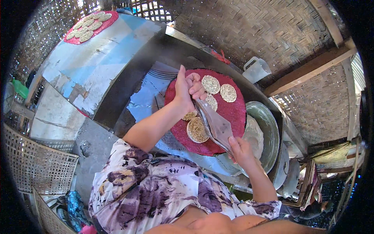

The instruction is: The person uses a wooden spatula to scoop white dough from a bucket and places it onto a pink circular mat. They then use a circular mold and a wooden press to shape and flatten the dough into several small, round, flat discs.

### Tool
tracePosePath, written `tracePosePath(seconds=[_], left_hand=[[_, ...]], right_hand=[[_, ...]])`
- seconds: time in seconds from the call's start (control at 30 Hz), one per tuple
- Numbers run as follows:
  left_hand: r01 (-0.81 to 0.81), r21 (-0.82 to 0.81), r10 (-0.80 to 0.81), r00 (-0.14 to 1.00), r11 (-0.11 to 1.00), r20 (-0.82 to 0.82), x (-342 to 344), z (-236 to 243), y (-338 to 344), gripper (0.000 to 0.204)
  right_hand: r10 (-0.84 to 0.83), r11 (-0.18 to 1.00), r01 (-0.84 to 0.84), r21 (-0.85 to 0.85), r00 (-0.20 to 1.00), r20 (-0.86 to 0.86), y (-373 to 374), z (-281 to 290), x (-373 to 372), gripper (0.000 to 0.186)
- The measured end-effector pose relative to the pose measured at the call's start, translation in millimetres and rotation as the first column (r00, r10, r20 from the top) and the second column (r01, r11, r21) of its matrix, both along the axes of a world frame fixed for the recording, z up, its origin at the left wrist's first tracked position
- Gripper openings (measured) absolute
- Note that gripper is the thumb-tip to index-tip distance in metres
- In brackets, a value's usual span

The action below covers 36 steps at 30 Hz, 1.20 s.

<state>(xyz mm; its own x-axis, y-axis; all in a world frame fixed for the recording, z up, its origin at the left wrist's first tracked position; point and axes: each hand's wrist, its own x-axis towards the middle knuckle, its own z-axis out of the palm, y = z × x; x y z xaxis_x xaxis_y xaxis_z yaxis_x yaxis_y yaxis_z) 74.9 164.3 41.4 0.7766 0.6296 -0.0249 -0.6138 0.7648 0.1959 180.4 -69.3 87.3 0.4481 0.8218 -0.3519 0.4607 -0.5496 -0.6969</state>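
Both of my hands hold a long, shiny grey-brown object point(218, 123), which looks like a soft bag; I cannot make out its exact kind. My left hand point(187, 87) is closed around its upper end, fingers curled. My right hand point(240, 150) grips the lower end near the board's right edge. Below lies a round red board point(230, 113) bearing several pale, lacy noodle-like discs. Two discs, a far one point(210, 84) and a right one point(228, 93), show whole. Nearest me, a yellower strand disc point(198, 129) sits inside a white ring, partly covered by the held object.
A large metal basin point(269, 124) with pale contents stands right of the board. A white plastic jug point(256, 69) rests on the ledge behind. At far left, another red board point(107, 25) with several discs lies on a blue-white panel point(97, 58). Woven bamboo walls point(249, 27) enclose the space.
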Motion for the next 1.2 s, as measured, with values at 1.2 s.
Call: tracePosePath(seconds=[1.2], left_hand=[[-0.008, 0.988, 0.785, 0.608, 0.153, -0.117, -102.2, 4.0, -3.3, 0.016]], right_hand=[[0.089, 0.996, -0.077, -0.047, 0.926, 0.368, 52.7, -53.9, 0.2, 0.026]])
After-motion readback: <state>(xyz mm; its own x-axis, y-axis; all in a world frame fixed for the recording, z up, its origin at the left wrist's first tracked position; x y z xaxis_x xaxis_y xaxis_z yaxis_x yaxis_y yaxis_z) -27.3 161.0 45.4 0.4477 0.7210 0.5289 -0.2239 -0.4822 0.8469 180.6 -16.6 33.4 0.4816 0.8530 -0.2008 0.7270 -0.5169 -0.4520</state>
